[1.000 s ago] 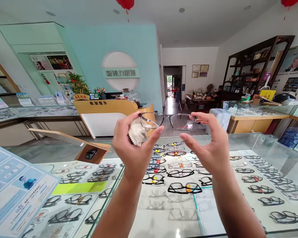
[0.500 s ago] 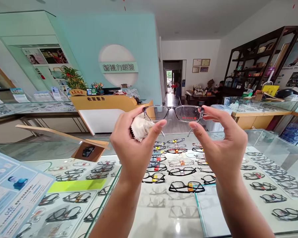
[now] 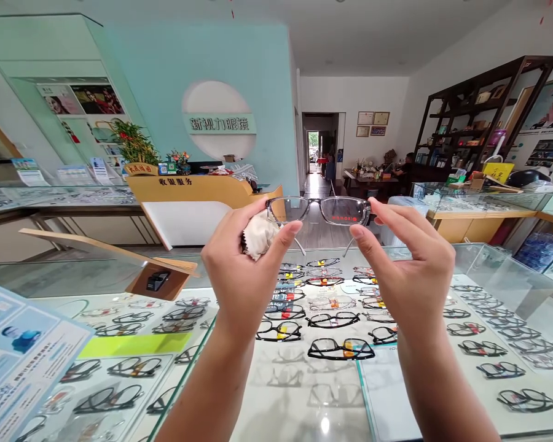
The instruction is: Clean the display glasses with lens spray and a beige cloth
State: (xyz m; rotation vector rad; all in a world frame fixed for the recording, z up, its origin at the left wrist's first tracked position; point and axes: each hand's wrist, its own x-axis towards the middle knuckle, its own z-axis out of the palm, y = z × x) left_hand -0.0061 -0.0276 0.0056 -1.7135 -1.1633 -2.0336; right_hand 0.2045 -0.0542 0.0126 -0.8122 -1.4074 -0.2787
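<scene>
A pair of eyeglasses (image 3: 314, 201) with a dark upper rim and clear lower rims is held up level above the counter. Red lettering shows on its right lens, and the thin temples point down and away. My left hand (image 3: 239, 270) pinches the left end of the frame and also clasps a crumpled whitish cloth (image 3: 258, 237) with a dark jagged edge. At the other end, my right hand (image 3: 415, 270) has its index finger and thumb at the hinge corner, the remaining fingers loosely bent. Below, several eyeglasses (image 3: 341, 348) lie in rows in the glass display case.
The glass counter (image 3: 203, 350) spans the foreground. A tilted wooden-backed mirror stand (image 3: 154, 279) and a blue leaflet (image 3: 23, 350) are on the left. Beyond are a reception desk (image 3: 203, 193), another display counter (image 3: 479, 205), shelves (image 3: 483, 107) and a seated person (image 3: 406, 172).
The glasses have turned slightly, so the right end sits a little further left and the red lettering shows more. My right hand has shifted slightly left with it. The view has moved slightly.
</scene>
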